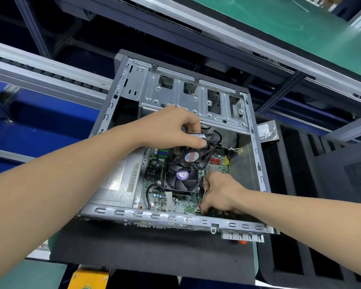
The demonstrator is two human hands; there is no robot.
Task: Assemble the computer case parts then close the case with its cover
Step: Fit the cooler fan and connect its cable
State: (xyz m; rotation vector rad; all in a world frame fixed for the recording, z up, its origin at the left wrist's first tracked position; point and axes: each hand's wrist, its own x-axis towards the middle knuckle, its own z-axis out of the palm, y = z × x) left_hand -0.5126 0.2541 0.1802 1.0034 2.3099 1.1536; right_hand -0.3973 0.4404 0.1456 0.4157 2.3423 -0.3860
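Black plastic case fan (pixel 193 156) is gripped at its far edge between thumb and curled fingers of the left hand (pixel 171 127). It is held tilted just above the CPU cooler (pixel 181 180) on the motherboard (pixel 154 197), labelled face turned up and toward the near side. Coloured wires (pixel 203 184) run beside the right hand (pixel 219 190), whose fingers are curled onto the board's near right edge; what is pinched there cannot be told. Plugging in the fan lead is judged the step in hand; next, the fan must be seated and fixed. The computer case (pixel 175 217) lies open side up on a foam mat (pixel 144 247), long axis running near to far, drive cage (pixel 192 101) at the far end. A hard drive (pixel 267 131) lies just outside the right wall.
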